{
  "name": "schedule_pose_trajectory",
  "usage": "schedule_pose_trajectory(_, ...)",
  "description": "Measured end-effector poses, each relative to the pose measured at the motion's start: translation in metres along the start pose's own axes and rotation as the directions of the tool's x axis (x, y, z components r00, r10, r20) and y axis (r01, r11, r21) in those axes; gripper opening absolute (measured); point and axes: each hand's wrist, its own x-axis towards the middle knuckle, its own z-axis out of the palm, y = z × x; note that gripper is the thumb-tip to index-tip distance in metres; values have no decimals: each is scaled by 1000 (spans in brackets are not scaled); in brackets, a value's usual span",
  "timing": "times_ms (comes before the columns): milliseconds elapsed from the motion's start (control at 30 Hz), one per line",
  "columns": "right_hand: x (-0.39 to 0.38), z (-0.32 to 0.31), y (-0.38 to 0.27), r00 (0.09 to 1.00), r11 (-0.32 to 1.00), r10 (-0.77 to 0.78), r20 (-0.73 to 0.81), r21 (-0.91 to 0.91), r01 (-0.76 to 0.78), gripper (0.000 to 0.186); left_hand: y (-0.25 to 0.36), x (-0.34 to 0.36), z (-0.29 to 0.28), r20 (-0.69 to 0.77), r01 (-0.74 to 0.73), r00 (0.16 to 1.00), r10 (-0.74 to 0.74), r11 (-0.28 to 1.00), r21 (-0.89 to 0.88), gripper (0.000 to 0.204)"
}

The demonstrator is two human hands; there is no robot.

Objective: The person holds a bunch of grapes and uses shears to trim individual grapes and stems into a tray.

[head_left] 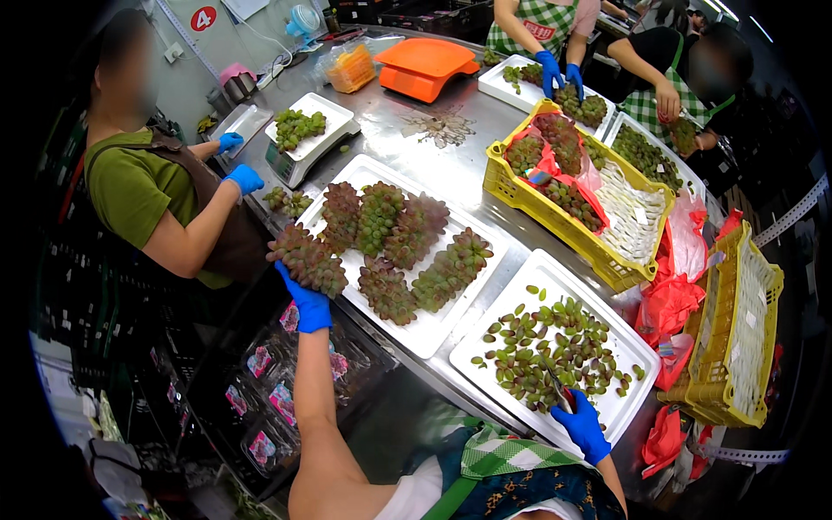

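Observation:
My left hand [308, 299], in a blue glove, is closed under a bunch of reddish-green grapes [309, 257] at the left corner of a white tray [425, 342]. Several more bunches [379, 218] lie in that tray. To the right, my gloved right hand [584, 426] grips a pair of scissors [559, 390], blades pointing away from me. The blades are over loose grapes [555, 342] spread across a second white tray [637, 347]. Most of the scissors' handles are hidden in my hand.
At left a co-worker stands by a scale [295, 165] holding green grapes [299, 128]. Yellow crates [555, 230] with grapes and red wrapping stand at right. Behind are an orange scale [425, 65] and two more co-workers handling grapes. A black crate [234, 364] of clear packs sits below my left arm.

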Motion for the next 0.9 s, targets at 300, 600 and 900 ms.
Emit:
schedule_pose_trajectory(300, 11, 9, 12, 1000, 999, 10, -18, 34, -10, 53, -18, -7, 7, -566, 156, 575, 590, 600, 784, 52)
schedule_pose_trajectory(600, 13, 9, 13, 994, 986, 101, 30, 131, -104, 61, -36, 5, 22, -581, 291, 466, 667, 504, 813, 52)
schedule_pose_trajectory(900, 13, 15, 15, 999, 991, -24, -21, 127, 26, 51, -44, 0, 31, -539, 400, 274, 797, 415, 817, 49)
